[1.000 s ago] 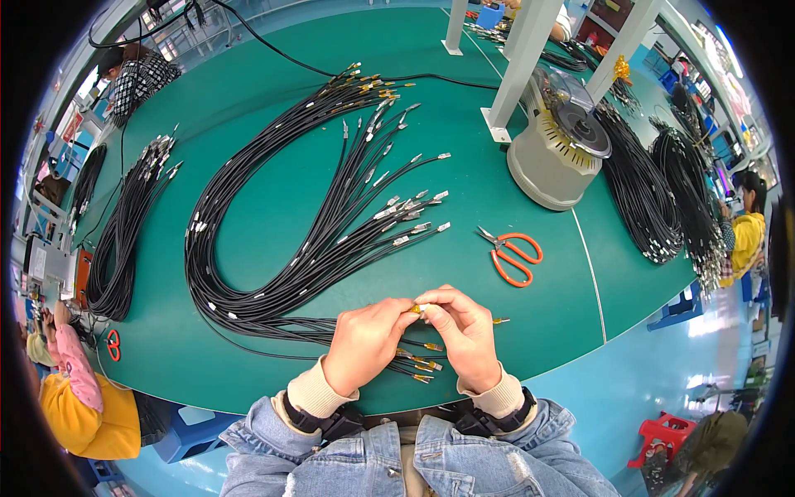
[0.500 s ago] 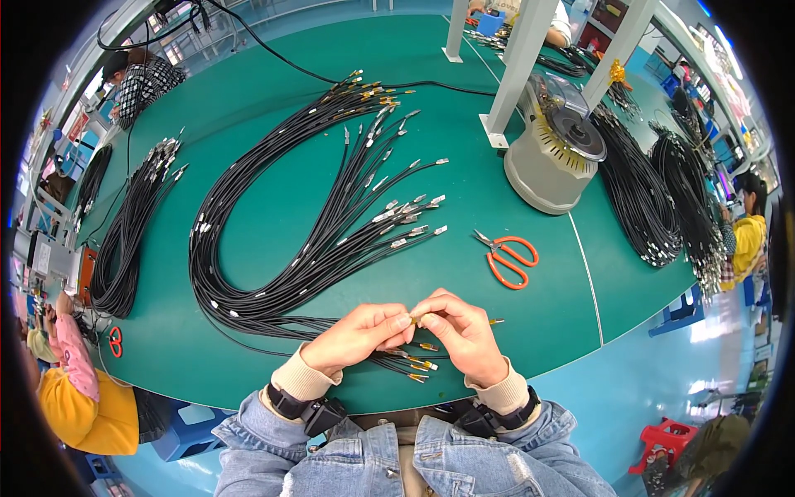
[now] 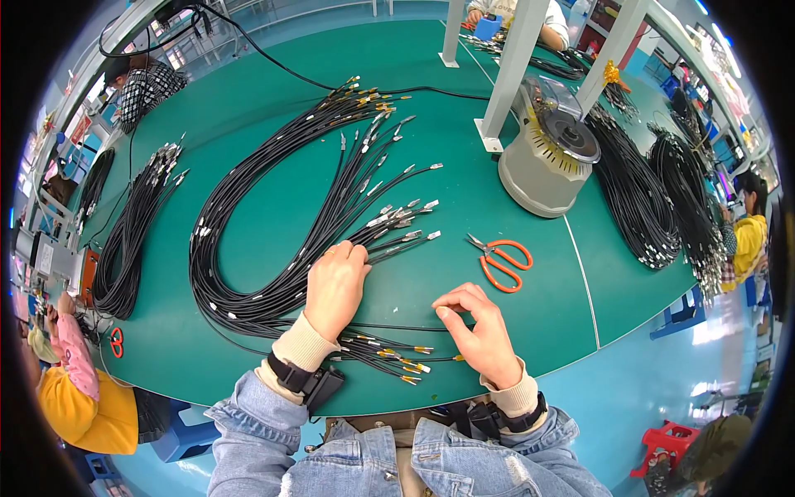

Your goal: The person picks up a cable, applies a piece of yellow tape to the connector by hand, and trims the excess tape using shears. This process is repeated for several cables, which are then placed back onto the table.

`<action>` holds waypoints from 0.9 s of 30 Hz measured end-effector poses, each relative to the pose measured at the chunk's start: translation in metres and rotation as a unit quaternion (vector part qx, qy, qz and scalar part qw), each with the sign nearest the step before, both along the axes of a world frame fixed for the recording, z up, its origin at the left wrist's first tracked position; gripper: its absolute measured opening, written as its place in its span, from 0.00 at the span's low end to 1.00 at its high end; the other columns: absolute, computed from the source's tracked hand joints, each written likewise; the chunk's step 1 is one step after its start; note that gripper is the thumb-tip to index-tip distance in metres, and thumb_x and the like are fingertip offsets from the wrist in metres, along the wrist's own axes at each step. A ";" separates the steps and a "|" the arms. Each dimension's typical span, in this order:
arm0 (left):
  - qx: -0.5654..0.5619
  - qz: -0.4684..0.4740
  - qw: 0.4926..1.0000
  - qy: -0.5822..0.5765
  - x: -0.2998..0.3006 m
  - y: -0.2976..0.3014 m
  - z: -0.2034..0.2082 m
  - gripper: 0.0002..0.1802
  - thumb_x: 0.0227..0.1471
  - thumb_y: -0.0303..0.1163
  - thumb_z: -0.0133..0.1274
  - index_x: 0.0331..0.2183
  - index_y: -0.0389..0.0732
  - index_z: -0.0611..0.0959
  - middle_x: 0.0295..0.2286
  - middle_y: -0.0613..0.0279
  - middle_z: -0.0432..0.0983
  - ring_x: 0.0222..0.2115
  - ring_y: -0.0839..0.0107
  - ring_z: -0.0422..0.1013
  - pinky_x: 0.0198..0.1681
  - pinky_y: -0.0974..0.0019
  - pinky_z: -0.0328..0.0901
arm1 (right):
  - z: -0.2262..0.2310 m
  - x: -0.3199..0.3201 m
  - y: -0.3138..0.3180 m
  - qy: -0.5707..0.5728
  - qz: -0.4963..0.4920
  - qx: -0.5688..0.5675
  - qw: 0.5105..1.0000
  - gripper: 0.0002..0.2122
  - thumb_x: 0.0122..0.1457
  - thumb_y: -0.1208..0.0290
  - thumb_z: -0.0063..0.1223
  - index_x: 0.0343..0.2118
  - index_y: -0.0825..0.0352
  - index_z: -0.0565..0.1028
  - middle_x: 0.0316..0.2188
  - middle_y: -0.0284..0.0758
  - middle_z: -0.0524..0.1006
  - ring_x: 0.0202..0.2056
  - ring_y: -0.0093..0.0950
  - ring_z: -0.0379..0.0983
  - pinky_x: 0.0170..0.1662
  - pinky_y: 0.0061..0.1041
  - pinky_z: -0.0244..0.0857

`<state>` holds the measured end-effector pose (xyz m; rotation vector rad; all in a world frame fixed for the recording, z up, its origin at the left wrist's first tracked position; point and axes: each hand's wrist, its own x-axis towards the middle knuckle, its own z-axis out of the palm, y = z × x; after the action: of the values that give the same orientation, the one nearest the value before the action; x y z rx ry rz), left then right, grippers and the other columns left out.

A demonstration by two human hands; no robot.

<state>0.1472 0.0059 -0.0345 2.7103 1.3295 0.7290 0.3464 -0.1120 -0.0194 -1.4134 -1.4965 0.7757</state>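
My left hand lies over the middle of a large looped bundle of black cables. Its fingers curl closed on a black cable, and silver-tipped ends stick out beyond the fingertips; the exact grip is partly hidden. Farther right, my right hand hovers over the table with its fingers loosely bent and a small gap at the thumb; nothing shows between them. One black cable runs toward that hand and passes out of sight behind it. Several cable ends with yellow and silver tips lie between my wrists.
Orange-handled cutters rest beyond my right hand. A grey round machine stands behind them beside white posts. More cable bundles lie left and right on the green table. Other people sit around it.
My hands were together, pinching a small cable end between them. They have parted: the left moved forward onto the bundle, the right drew slightly right and down. That cable end is now lower.
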 end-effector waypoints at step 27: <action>-0.224 -0.138 0.926 -0.270 0.072 -0.056 0.024 0.07 0.46 0.22 0.56 0.32 0.34 0.79 0.21 0.60 0.74 0.17 0.77 0.67 0.19 0.75 0.61 | 0.005 0.039 0.008 0.335 -0.077 -0.115 0.932 0.05 0.57 0.75 0.50 0.33 0.72 0.74 0.22 0.28 0.71 0.23 0.16 0.64 0.28 0.14 0.59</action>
<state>0.2187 -0.0498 -0.0103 2.0624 0.8356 0.9132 0.3852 -0.1037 -0.0149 -1.2318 -0.7761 1.2119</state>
